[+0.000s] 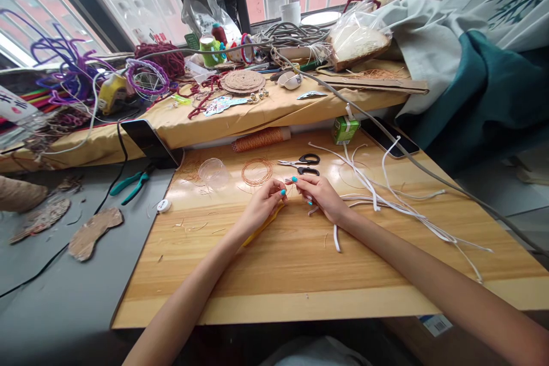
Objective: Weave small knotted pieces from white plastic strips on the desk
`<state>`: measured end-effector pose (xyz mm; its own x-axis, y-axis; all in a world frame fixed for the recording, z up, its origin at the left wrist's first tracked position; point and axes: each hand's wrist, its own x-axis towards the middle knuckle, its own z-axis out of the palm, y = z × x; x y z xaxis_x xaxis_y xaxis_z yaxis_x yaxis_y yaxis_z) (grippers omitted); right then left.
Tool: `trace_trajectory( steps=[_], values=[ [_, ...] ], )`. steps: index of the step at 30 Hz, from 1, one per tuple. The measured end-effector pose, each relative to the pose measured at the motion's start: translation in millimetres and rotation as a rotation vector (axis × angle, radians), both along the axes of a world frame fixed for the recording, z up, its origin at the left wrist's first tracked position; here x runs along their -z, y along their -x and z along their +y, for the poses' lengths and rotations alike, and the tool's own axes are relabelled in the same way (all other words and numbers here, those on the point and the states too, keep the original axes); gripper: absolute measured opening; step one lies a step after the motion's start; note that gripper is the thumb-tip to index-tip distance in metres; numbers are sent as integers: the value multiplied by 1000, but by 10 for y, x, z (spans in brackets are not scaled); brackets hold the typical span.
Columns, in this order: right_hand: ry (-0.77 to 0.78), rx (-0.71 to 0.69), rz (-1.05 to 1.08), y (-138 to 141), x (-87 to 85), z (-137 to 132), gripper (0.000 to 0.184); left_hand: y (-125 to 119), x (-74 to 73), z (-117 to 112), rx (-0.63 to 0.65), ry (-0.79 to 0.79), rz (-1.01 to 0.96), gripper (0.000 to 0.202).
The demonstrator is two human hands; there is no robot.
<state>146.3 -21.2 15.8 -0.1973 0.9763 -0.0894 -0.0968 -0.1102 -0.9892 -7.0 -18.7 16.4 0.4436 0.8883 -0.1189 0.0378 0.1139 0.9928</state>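
Observation:
Over the middle of the wooden tabletop, my left hand (268, 199) and my right hand (319, 193) meet almost fingertip to fingertip. Both are closed in a pinch. Something small and thin sits between the fingers, too small to name. A yellow strip (259, 230) runs from under my left fingers down along the wrist; whether it is gripped I cannot tell. Just beyond the hands lie black-handled scissors (307, 163) and a coil of copper-coloured wire (257, 171). White cords (401, 206) spread out right of my right hand, with one white end (337, 239) below it.
A clear plastic cup (213, 173), a wound spool (261, 139) and a green box (345, 128) stand along the back. Teal-handled pliers (131, 186) and a phone (150, 143) are left. A grey cable (429, 168) crosses the right side. The shelf (171, 128) holds craft clutter.

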Motion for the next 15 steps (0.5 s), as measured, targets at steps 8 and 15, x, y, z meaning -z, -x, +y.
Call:
trace_trajectory(
  steps=[8, 15],
  values=[
    [-7, 25, -50, 12, -26, -12, 27, -23, -69, -36, -31, 61, -9, 11],
    [-66, 48, -24, 20, 10, -19, 22, -42, -64, -54, -66, 82, -38, 16]
  ],
)
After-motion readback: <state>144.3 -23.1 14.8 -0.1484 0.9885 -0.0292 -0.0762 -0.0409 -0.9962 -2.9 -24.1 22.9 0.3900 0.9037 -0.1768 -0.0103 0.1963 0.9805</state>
